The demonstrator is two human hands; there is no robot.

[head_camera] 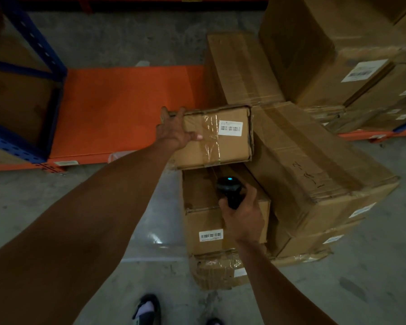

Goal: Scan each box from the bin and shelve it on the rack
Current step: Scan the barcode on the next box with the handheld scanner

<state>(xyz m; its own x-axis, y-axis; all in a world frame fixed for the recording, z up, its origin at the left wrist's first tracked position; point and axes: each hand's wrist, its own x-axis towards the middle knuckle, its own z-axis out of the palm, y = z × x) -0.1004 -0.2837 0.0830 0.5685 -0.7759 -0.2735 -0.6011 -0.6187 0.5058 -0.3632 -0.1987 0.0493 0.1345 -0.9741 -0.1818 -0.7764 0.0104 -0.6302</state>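
From the head camera I see my left hand (177, 131) clenched on the end of a small cardboard box (217, 137), tilting its barcode label (231, 128) up; my right hand (240, 214) grips the handheld scanner (229, 191) just below, aimed for reading, the orange rack shelf (117, 109) waiting beside

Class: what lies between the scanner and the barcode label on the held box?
Head view: only the held box's own cardboard and tape separate scanner and label.

Taped, barcode-labelled cardboard box (217, 137), tilted
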